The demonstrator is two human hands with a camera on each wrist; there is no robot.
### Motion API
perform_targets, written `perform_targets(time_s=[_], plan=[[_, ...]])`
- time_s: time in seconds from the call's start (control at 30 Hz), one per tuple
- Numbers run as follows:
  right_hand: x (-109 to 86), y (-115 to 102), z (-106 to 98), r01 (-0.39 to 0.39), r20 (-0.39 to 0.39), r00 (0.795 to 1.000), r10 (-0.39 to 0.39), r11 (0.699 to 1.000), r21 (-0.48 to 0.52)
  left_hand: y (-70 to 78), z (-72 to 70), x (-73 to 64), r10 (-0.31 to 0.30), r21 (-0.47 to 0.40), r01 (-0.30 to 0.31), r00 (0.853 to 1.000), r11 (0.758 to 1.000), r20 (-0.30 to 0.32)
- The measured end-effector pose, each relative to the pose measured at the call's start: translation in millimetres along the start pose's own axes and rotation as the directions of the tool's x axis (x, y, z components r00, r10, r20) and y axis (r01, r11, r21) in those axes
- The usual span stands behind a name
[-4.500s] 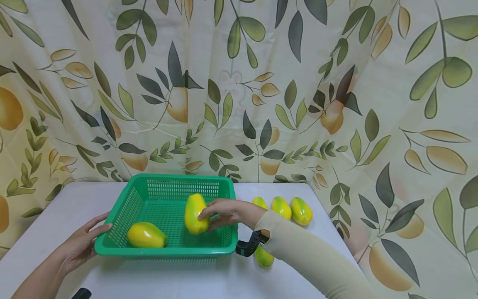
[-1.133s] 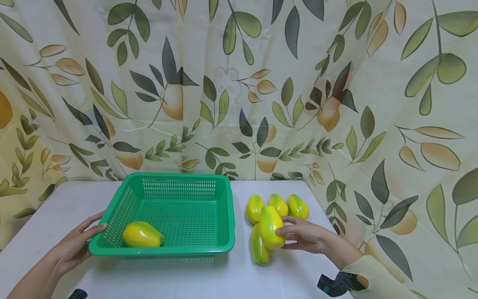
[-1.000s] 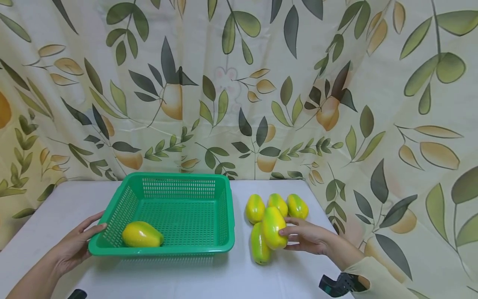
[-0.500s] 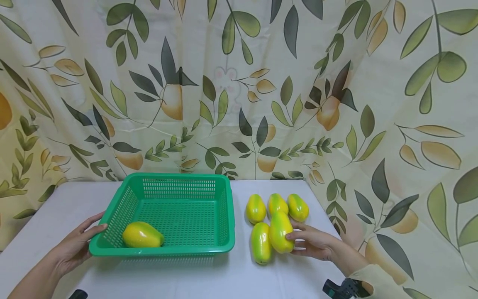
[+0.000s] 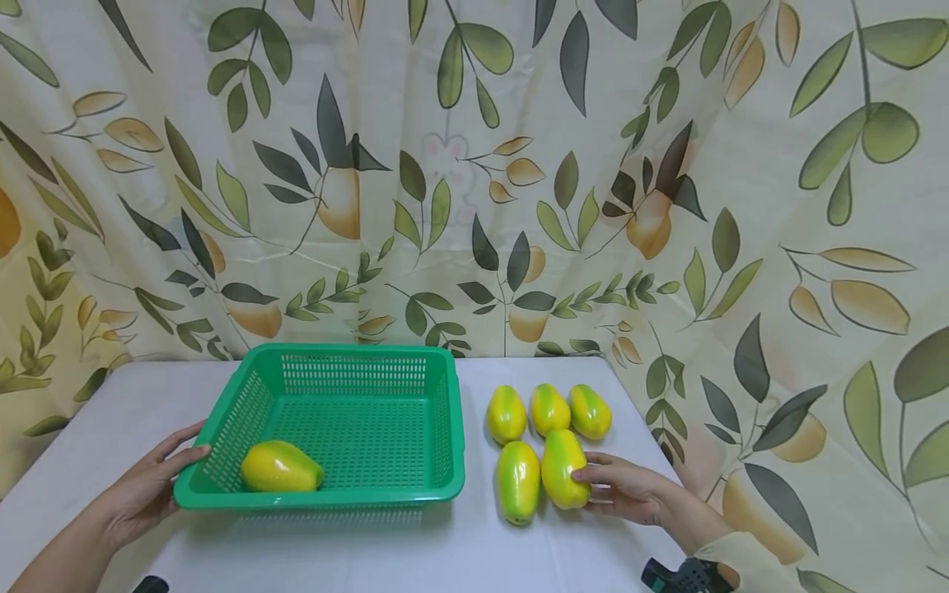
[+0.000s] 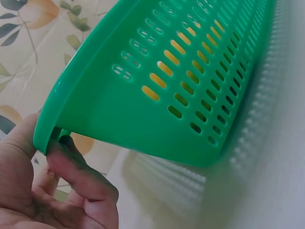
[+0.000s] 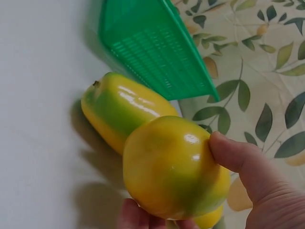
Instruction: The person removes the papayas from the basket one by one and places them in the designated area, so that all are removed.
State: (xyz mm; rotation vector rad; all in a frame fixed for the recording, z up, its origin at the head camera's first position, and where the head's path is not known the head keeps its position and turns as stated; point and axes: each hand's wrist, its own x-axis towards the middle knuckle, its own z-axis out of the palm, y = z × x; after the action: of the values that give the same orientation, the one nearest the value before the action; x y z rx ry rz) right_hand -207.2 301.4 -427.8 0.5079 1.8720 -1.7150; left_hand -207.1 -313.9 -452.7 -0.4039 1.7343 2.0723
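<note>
My left hand (image 5: 151, 486) grips the left rim of a green plastic basket (image 5: 356, 497), with the thumb on top and curled fingers under the rim in the left wrist view. Inside the basket, at its front left, lies one yellow papaya (image 5: 282, 466); its yellow shows through the slots. My right hand (image 5: 626, 487) holds a yellow-green papaya (image 5: 565, 469) from its right side, thumb on one side and fingertips on the other in the right wrist view. Directly left of it lies a greener papaya (image 5: 518, 483), which the held papaya (image 7: 176, 167) partly covers in the right wrist view.
Behind the held fruit, a row of 3 papayas (image 5: 550, 410) lies on the white-covered table (image 5: 334, 552). A leaf-patterned curtain (image 5: 474, 181) hangs along the back and right side. A dark object (image 5: 151, 584) shows at the bottom left edge.
My right hand has brought the papaya out of the basket to the right, then lowered it beside the greener one, in front of the row. The left hand has kept its grip on the rim.
</note>
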Motion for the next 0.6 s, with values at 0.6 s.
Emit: perform_targets(time_s=[0.6], plan=[[12.5,12.9,-7.8,0.003,-0.018,1.0,-0.003,1.0,0.01,3.0,-4.3,5.3,-0.003,0.093,0.003,1.0,0.996,-0.008]])
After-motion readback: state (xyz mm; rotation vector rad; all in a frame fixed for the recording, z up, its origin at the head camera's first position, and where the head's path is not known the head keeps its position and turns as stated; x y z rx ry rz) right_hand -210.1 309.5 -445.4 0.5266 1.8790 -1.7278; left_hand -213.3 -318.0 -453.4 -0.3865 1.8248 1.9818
